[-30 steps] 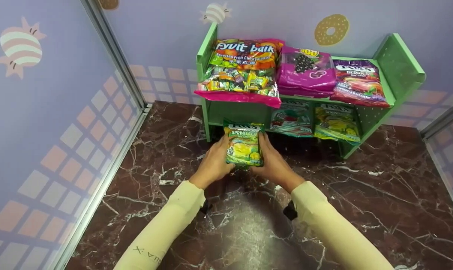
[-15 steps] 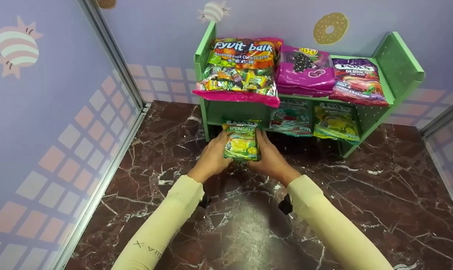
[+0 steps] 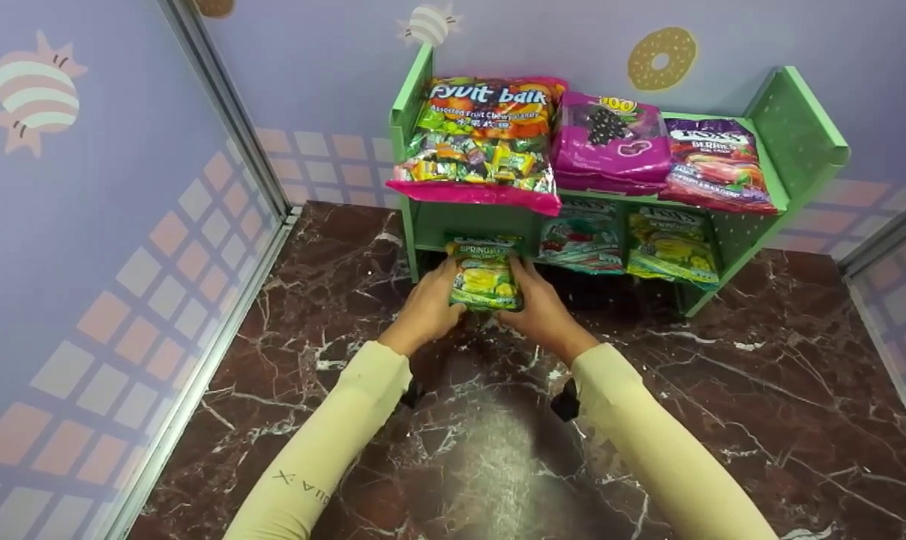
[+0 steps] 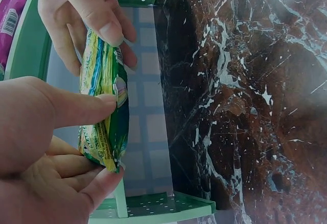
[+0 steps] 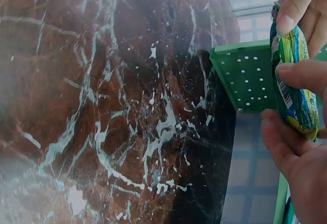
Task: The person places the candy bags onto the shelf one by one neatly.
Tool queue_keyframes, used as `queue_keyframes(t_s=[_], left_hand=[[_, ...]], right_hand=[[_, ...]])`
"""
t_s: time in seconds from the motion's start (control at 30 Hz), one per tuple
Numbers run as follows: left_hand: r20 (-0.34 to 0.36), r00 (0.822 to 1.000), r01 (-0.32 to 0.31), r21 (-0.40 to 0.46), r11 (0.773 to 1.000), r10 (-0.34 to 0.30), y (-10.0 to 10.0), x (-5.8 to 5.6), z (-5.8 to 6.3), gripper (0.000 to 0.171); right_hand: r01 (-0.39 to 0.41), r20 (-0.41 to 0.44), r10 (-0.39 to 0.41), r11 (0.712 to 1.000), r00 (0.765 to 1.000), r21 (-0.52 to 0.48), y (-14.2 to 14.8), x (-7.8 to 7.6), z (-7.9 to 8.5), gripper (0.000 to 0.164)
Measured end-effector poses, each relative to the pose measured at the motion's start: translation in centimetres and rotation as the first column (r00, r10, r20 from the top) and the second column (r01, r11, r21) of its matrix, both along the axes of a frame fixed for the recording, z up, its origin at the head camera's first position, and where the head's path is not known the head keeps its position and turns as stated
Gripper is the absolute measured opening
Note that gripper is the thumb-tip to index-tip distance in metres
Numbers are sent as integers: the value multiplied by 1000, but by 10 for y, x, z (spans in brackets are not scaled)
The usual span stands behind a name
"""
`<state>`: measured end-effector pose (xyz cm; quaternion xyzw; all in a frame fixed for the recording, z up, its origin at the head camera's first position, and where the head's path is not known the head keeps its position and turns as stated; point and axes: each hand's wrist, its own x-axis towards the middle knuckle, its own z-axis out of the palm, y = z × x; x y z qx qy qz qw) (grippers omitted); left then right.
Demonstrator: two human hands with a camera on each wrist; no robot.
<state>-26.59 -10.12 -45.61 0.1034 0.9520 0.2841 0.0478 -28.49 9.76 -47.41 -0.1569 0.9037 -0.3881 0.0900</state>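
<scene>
Between both hands is a small green and yellow candy bag (image 3: 484, 279) with "Spring Tea" lettering, at the front of the left part of the lower shelf. My left hand (image 3: 424, 306) grips its left side, and my right hand (image 3: 546, 309) grips the right side. In the left wrist view the bag (image 4: 104, 106) is seen edge-on, the thumbs on its near edge and fingers behind. The right wrist view shows a barcode on the bag (image 5: 294, 81). The green shelf (image 3: 802, 142) stands right behind; the bag's far end lies partly in shadow.
On the top shelf lie a large fruit chewy candy bag (image 3: 487, 142), a purple candy bag (image 3: 610, 146) and a berries candy bag (image 3: 718, 165). Below are a teal candy bag (image 3: 582, 238) and another yellow-green candy bag (image 3: 672, 244). Dark marble floor (image 3: 483, 450) lies in front.
Both hands have carried the candy bag forward and slightly left, closer to the lower shelf. Its top has tilted back. The grip is the same and the other bags stay put.
</scene>
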Motion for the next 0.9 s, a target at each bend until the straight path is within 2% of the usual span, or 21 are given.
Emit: queue_keyframes(t_s=[0.2, 0.63, 0.9], left_hand=[[-7, 1000, 2, -3, 1000, -2, 1, -3, 2, 74], [-125, 992, 8, -4, 1000, -8, 2, -12, 7, 64], [-112, 993, -21, -18, 1000, 18, 6, -16, 8, 62]], right_hand=[[8, -1, -8, 1000, 1000, -20, 0, -2, 1, 93], [46, -60, -49, 998, 997, -37, -3, -2, 1, 76], [90, -97, -92, 996, 991, -27, -8, -4, -1, 70]])
